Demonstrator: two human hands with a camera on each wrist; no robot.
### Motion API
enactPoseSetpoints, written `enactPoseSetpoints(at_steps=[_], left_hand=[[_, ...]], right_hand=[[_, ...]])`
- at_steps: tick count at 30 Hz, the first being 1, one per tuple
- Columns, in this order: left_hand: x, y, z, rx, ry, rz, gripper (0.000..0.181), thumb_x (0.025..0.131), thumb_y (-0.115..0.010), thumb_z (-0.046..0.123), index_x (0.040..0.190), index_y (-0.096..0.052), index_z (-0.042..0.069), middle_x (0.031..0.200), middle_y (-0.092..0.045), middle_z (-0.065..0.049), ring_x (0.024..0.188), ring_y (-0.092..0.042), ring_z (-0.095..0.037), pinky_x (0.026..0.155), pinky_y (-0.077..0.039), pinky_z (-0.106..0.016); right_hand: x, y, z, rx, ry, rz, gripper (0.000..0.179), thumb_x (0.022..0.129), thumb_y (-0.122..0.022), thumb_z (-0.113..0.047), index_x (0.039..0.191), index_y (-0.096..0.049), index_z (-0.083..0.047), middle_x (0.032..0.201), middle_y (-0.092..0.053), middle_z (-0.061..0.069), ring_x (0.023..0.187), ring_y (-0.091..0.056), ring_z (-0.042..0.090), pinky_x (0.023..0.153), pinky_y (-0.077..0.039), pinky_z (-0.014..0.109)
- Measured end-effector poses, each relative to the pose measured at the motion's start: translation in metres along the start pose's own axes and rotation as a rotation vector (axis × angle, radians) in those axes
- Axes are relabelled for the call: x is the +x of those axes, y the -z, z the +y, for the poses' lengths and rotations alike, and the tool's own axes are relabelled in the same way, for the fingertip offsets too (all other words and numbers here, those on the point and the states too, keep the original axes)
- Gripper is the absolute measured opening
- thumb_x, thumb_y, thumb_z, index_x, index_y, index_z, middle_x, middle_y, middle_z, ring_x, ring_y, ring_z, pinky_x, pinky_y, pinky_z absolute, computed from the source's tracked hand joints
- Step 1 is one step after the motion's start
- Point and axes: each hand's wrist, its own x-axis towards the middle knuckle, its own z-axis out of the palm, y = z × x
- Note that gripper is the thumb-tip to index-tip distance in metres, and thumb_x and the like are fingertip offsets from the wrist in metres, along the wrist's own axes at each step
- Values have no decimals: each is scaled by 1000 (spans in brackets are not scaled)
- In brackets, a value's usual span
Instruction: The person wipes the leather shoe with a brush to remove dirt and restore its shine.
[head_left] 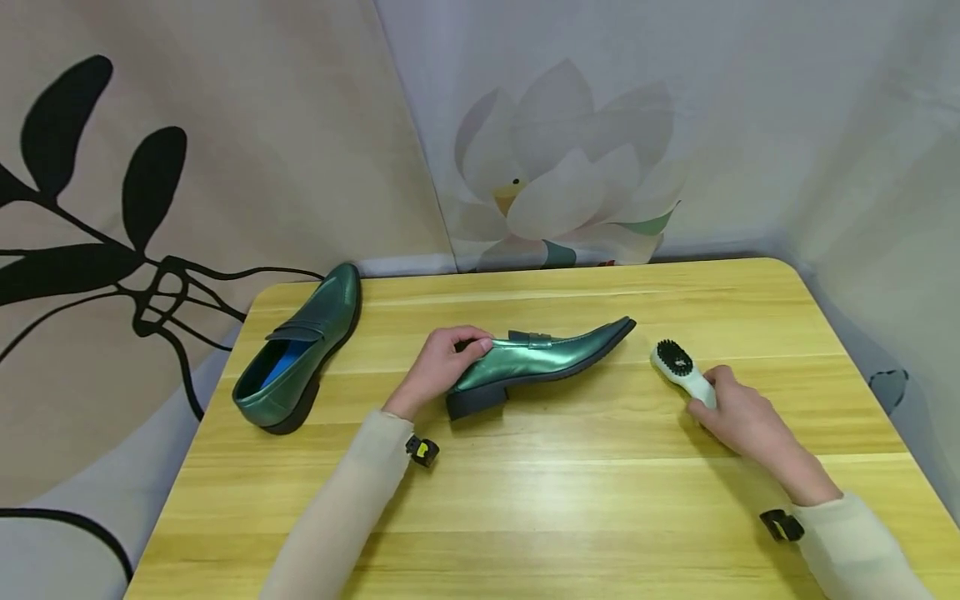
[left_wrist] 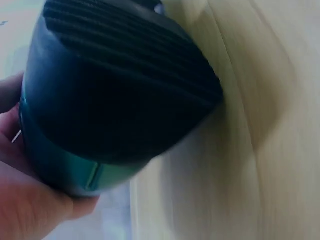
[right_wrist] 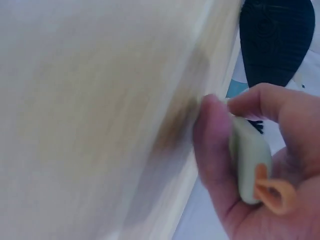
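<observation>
My left hand (head_left: 441, 367) grips a metallic green loafer (head_left: 536, 357) by its heel end, thumb on the outside. The shoe points right, its toe higher than its heel; whether the heel touches the table I cannot tell. Close up in the left wrist view is its black ridged heel (left_wrist: 120, 95). On the right, my right hand (head_left: 750, 417) holds a brush (head_left: 693, 385) by its pale handle, black bristles showing in the head view. An orange loop (right_wrist: 277, 195) hangs from the handle's end. A gap separates the brush from the shoe's toe.
A second green loafer (head_left: 300, 354) with a blue insole rests at the table's left edge, toe toward the back. The wooden table (head_left: 540, 508) is bounded behind by a curtain (head_left: 585, 150) printed with a large flower. Black bands (head_left: 422, 451) are on both wrists.
</observation>
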Motion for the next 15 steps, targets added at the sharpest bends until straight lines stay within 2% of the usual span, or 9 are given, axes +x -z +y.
enactPoseSetpoints(at_steps=[4,7,10,15], left_hand=[[3,-7,4,-58,25,23,22,104,-66,18,115,-77,3,114,-75,-10,107,-65,-26,95,-50,-41],[8,-13,10,-113,68,23,23,103,-66,19,116,-77,3,116,-74,-10,108,-64,-25,95,-49,-39],[12,-18,16,-182,112,17,24,103,-66,18,117,-77,2,118,-74,-10,110,-63,-24,95,-48,-36],[21,-33,29,-255,122,0,24,102,-67,16,117,-76,-1,117,-73,-11,106,-62,-21,88,-48,-31]], right_hand=[[-5,5,-4,158,2,30,51,100,-59,-16,135,-33,11,75,-67,7,62,-62,21,52,-48,32],[-5,10,-11,280,39,70,46,102,-58,-13,134,-32,9,87,-73,16,64,-67,20,55,-54,31],[-5,13,-22,400,93,94,43,103,-55,-8,134,-30,9,102,-71,26,65,-68,19,57,-58,33],[-3,12,-45,474,156,149,44,104,-54,-8,138,-31,7,101,-69,24,61,-60,16,52,-52,30]])
